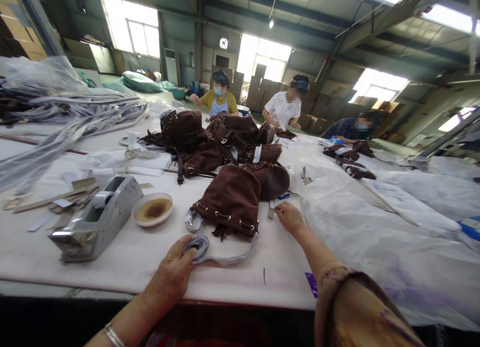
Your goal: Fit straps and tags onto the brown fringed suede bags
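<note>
The left hand (174, 267) grips a coiled, pale-grey wrapped strap (197, 243) near a dark-brown fabric drawstring bag (230, 194) lying on the white-covered table (225, 288), while the right hand (289, 216) pinches a small, flat, greyish-beige strip (270, 211) (just beside the bag).

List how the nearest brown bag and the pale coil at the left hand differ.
Colour: the brown bag is dark, while the pale coil is greyish. Size: the brown bag is far larger than the pale coil. State: the brown bag lies on the table, untouched by either hand; the pale coil is held in the left hand. Shared: both are near the table's front edge.
</note>
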The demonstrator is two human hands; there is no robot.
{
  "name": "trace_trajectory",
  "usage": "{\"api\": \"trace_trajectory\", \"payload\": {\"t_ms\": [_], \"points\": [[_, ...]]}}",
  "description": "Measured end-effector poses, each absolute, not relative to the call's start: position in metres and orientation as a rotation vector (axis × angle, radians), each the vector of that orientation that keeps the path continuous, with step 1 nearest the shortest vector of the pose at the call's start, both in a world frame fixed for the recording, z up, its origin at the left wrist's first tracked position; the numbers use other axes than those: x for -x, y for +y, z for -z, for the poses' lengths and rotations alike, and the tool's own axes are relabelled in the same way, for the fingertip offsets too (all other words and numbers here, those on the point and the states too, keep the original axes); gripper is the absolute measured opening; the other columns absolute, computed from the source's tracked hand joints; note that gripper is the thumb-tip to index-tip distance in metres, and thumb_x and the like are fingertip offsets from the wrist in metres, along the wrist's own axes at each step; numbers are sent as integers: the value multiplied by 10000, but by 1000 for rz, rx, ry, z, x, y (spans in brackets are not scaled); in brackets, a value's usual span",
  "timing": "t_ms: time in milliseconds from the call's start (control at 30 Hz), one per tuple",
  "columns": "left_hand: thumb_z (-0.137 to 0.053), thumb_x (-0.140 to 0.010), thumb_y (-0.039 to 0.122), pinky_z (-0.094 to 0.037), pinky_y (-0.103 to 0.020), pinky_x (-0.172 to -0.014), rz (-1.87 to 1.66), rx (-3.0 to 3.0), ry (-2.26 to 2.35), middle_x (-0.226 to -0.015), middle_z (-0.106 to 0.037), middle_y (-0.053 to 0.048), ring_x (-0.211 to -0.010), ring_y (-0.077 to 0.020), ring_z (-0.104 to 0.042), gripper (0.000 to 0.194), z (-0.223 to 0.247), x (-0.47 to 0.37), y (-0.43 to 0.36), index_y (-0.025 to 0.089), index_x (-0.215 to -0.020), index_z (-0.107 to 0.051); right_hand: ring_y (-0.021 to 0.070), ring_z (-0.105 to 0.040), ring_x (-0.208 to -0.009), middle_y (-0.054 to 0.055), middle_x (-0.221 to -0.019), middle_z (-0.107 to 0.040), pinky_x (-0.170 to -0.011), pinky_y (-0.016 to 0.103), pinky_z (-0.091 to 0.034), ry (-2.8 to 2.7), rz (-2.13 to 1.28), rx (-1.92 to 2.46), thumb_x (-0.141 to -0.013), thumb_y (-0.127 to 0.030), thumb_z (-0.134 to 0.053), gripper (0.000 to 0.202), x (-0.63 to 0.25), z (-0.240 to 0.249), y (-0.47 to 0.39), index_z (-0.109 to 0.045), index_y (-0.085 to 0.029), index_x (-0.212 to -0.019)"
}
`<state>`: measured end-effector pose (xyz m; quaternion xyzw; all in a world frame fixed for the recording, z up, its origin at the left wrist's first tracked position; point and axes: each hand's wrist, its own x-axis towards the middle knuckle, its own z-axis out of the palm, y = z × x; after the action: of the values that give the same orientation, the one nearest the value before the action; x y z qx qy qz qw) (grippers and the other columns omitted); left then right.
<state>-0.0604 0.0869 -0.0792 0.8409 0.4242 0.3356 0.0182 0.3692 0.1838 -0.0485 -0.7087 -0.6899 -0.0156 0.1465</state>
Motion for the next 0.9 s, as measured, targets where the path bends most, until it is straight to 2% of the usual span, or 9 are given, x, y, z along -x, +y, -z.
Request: {"api": "trace_trajectory", "payload": {"t_ms": [233, 633, 800, 900], "points": [[-472, -924, 245, -527, -451, -1027, -1043, -2590, 1332, -1330, -537, -175, -1239, -309, -550, 259, 80, 60, 88, 159, -1096, -645, 227, -579, -879, 98, -899, -667, -751, 308, -397, -2210, 237, 2097, -914, -190, -486, 283, -356, 53, 186, -754, -174, -826], [-475, -918, 235, -523, -442, -1031, -1036, -2593, 1340, -1335, -536, -164, -1244, -303, -548, 257, 80, 61, 88, 160, -1096, -644, 257, -571, -907, 162, -929, -656, -765, 341, -387, -2472, 355, 2025, -881, -71, -496, 244, -344, 44, 194, -737, -109, -885], [-467, -911, 235, -533, -434, -1016, -1072, -2576, 1350, -1315, -549, -156, -1216, -291, -567, 255, 82, 60, 88, 165, -1078, -646, 241, -576, -931, 146, -965, -655, -783, 326, -384, -2464, 363, 2025, -879, -77, -502, 223, -346, 44, 198, -722, -114, -894], [-459, -909, 209, -529, -438, -1021, -1072, -2583, 1340, -1313, -546, -166, -1212, -291, -567, 259, 81, 60, 87, 150, -1080, -645, 220, -585, -918, 126, -970, -654, -761, 304, -390, -2363, 374, 2099, -912, -139, -498, 217, -350, 48, 197, -713, -134, -894]]}}
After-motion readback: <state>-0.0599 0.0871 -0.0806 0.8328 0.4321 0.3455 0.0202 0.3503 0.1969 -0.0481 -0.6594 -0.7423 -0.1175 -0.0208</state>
